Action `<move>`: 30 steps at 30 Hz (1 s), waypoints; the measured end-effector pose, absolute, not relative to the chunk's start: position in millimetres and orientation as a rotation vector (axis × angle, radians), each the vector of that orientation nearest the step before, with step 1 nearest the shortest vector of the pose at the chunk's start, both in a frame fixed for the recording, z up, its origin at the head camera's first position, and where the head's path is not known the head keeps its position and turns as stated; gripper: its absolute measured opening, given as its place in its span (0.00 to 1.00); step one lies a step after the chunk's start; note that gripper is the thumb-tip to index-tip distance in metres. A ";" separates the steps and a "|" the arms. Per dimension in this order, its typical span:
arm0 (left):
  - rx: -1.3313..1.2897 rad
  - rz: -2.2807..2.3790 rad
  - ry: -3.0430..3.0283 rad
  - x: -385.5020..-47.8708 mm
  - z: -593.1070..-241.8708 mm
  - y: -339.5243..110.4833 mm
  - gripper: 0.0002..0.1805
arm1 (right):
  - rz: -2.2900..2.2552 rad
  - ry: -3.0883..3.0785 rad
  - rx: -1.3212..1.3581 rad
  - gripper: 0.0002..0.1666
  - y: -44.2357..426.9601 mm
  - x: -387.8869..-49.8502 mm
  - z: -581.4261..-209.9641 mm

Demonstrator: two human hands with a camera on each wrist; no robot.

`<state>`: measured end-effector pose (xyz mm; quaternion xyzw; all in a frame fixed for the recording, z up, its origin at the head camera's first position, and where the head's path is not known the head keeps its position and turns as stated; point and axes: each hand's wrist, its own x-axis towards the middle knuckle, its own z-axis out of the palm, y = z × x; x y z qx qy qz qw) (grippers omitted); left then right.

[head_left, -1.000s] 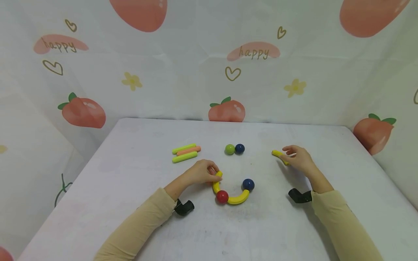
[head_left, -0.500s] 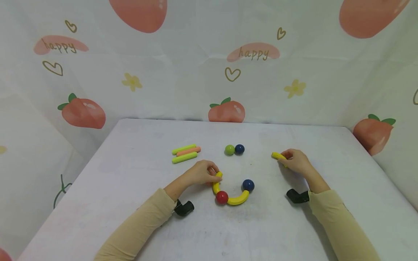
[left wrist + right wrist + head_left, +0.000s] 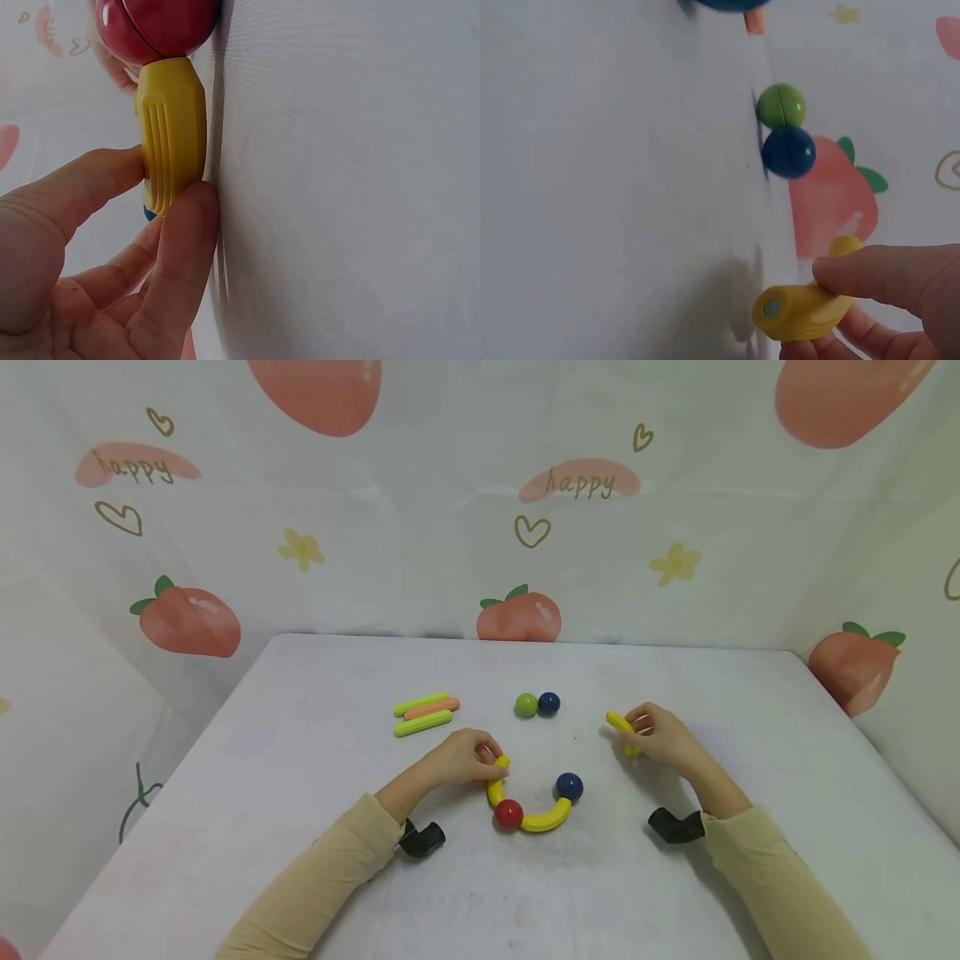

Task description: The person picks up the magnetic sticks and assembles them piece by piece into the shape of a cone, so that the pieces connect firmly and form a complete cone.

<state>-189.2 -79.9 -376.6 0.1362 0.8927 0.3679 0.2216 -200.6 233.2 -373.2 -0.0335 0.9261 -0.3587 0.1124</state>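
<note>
My left hand (image 3: 462,757) pinches the upper end of a yellow curved magnetic rod (image 3: 171,127) between thumb and fingertips. That rod's other end touches a red ball (image 3: 508,815). From the red ball a second yellow curved rod (image 3: 546,819) runs right to a dark blue ball (image 3: 569,787), making a U shape on the table. In my right hand (image 3: 660,739) is a third yellow curved rod (image 3: 802,313), held by thumb and fingers above the table. A round silvery spot shows on its near end in the right wrist view.
Behind the U, a green ball (image 3: 527,704) and another dark blue ball (image 3: 549,702) sit side by side. Two lime sticks and an orange stick (image 3: 432,708) lie together at back left. A printed cloth (image 3: 420,527) hangs behind the white table (image 3: 337,668).
My right hand has closed its fingers on the third yellow curved rod, lifted it and carried it a little left. My left hand and the U-shaped chain have stayed in place.
</note>
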 end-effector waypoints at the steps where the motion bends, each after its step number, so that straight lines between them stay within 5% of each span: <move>1: 0.375 1.017 2.466 -189.2 -376.9 -79.9 0.17 | -1.057 2.717 -0.113 0.23 231.2 -200.2 -374.0; 30: 0.357 1.007 2.462 -188.8 -375.7 -79.5 0.17 | -1.288 2.442 -0.187 0.29 188.0 -182.9 -380.4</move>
